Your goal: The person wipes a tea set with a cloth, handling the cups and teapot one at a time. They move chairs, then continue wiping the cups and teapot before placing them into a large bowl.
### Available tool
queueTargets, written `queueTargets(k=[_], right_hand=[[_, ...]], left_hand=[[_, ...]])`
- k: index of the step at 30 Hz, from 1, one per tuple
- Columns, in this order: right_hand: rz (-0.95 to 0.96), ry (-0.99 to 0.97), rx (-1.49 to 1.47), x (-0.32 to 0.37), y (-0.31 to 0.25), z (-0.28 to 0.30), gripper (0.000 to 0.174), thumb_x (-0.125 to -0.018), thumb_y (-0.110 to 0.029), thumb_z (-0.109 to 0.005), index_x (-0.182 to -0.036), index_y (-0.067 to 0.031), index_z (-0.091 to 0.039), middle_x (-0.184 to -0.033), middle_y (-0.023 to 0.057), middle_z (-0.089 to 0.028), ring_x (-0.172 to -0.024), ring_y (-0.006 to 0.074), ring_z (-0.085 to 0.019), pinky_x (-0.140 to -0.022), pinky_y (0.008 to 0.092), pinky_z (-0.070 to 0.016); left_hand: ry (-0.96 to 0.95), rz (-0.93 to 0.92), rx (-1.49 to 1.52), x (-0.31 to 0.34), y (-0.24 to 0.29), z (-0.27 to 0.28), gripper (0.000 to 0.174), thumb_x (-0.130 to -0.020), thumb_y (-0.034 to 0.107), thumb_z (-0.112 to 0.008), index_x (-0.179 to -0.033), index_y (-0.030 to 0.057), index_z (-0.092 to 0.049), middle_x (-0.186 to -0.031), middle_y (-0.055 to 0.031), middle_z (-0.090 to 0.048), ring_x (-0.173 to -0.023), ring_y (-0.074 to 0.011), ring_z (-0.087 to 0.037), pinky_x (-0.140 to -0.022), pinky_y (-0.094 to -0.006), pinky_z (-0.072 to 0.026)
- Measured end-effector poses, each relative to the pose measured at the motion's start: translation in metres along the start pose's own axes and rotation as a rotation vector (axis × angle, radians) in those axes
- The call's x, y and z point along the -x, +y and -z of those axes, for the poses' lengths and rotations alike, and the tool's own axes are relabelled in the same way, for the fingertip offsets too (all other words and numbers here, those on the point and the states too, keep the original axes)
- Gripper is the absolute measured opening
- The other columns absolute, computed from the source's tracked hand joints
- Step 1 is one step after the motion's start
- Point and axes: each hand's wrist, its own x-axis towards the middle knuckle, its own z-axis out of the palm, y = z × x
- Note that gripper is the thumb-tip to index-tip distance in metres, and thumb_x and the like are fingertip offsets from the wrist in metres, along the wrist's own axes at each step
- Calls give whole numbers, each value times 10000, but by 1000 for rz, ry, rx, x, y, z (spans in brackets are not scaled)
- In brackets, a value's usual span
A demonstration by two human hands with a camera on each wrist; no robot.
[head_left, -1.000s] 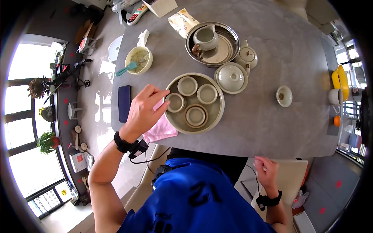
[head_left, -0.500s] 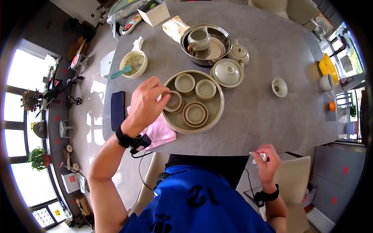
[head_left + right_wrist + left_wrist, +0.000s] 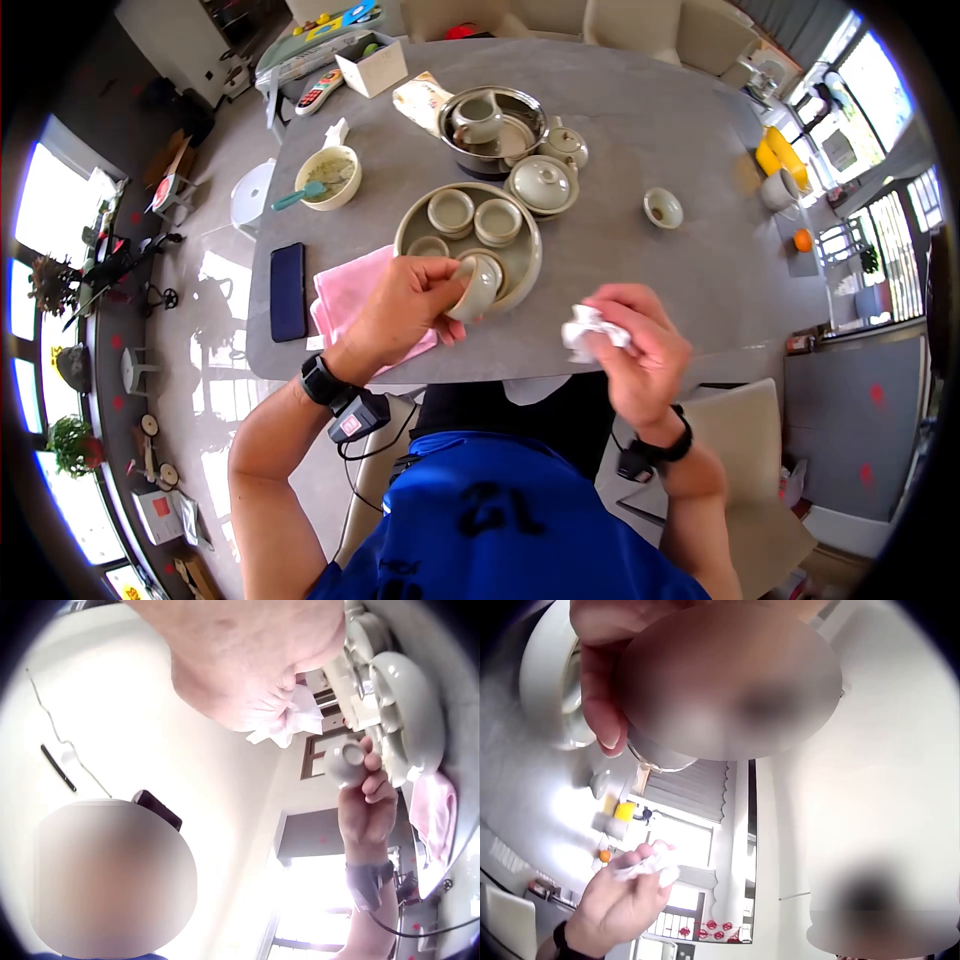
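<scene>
My left hand pinches a small pale teacup by its rim, tilted and raised over the near edge of a round deep tray. In the right wrist view the foot of the held teacup faces the camera. My right hand grips a crumpled white tissue between thumb and fingers, to the right of the cup and apart from it. Two more teacups, a left one and a right one, sit in the tray. Left of them a round rim shows, partly hidden by my left hand.
Behind the tray stand a lidded bowl, a small teapot and a metal basin holding a pitcher. A pink cloth, a phone and a food bowl lie leftward. One small cup stands at right.
My left hand has lifted the teacup from the tray's left side and tilted it toward me. My right hand has risen from the table's front edge toward the cup, with the tissue.
</scene>
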Motion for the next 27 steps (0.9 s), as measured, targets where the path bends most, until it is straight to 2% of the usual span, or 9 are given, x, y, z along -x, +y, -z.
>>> queueTargets(k=[4,10,16,18,19,22,23,24,27], right_hand=[[185,-130,122,-18,-2,-42,201,-947,20,-712,-1146,10,-738,-1241,149,-667,-1007,183,-680,-824,298,-577],[-184,-113,-721,-3,-6,-74,213,-980,-4,-688,-1192,8,-696,-1327,173,-590,-1130,244,-672,-920,400,-622],[-176,-233,-1013,5,18,-63,276,-938,20,-726,-1213,20,-703,-1395,173,-518,-1143,289,-658,-945,428,-619],[-178,-195,-793,6,17,-53,244,-922,6,-749,-1164,31,-734,-1276,157,-599,-1063,242,-655,-890,359,-574],[-152,-178,-668,6,15,-49,232,-916,5,-755,-1145,35,-740,-1227,147,-625,-1041,227,-651,-873,340,-556],[-119,-134,-420,8,10,-42,206,-906,2,-761,-1107,44,-749,-1075,115,-681,-995,195,-642,-836,301,-509],[-117,-118,-358,11,9,-43,200,-904,1,-761,-1098,47,-751,-1023,104,-696,-983,186,-639,-826,291,-494],[-96,-78,-327,15,9,-44,201,-902,3,-760,-1097,50,-749,-1005,101,-701,-975,186,-641,-826,293,-494],[-89,33,-340,24,24,-44,193,-950,-11,-725,-1129,63,-737,-950,81,-731,-897,162,-662,-777,277,-515]], left_hand=[[-103,-89,48,5,-2,-26,172,-1057,114,-613,-1122,2,-725,-829,-37,-727,-645,-78,-665,-553,-210,-530],[-221,-261,22,10,-10,-23,204,-1085,100,-570,-1135,-11,-733,-849,-20,-723,-636,-50,-635,-540,-198,-497],[-399,-90,315,8,-26,-28,197,-1085,133,-598,-1154,-10,-715,-803,-4,-634,-612,-53,-504,-525,-211,-374],[-471,9,425,4,-29,-32,211,-1096,133,-571,-1182,-16,-691,-805,-4,-609,-616,-71,-484,-538,-223,-362],[-419,94,436,8,-19,-40,388,-1129,333,-487,-1196,-1,-673,-799,8,-567,-607,-90,-425,-548,-232,-322],[-377,295,701,9,-10,-54,639,-1105,586,-378,-1169,23,-674,-798,23,-548,-610,-95,-388,-559,-236,-300],[-433,186,512,5,-15,-55,812,-1034,772,-284,-1154,71,-675,-812,31,-542,-623,-96,-366,-565,-243,-290],[-408,143,393,0,-26,-54,883,-1022,811,-229,-1239,89,-690,-867,23,-632,-667,-91,-454,-580,-249,-332],[-261,127,263,11,-16,-68,690,-1010,790,-408,-1173,154,-621,-885,34,-583,-733,-63,-484,-623,-213,-362]])
